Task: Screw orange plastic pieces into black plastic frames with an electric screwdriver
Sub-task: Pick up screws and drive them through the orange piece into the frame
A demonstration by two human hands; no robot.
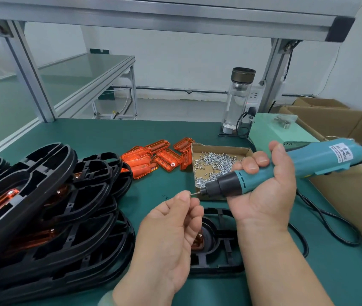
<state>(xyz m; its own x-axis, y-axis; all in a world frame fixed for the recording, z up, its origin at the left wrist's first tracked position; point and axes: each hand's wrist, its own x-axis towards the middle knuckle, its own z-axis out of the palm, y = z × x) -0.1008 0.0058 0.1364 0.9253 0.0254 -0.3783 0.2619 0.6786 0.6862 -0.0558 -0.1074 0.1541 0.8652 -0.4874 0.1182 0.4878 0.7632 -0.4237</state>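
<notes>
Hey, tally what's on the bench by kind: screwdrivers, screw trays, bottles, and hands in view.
Screwdriver: 1
Screw tray: 1
Bottle: 1
Hands: 2, left hand and right hand
Total: 5

- The electric screwdriver (286,168) is teal with a black nose and a white label.
- The frames (43,206) are black.
- The plastic pieces (153,157) are translucent orange.
- The screws (215,164) are silver, in a brown cardboard tray (219,149).
- The desk (131,133) is dark green.
</notes>
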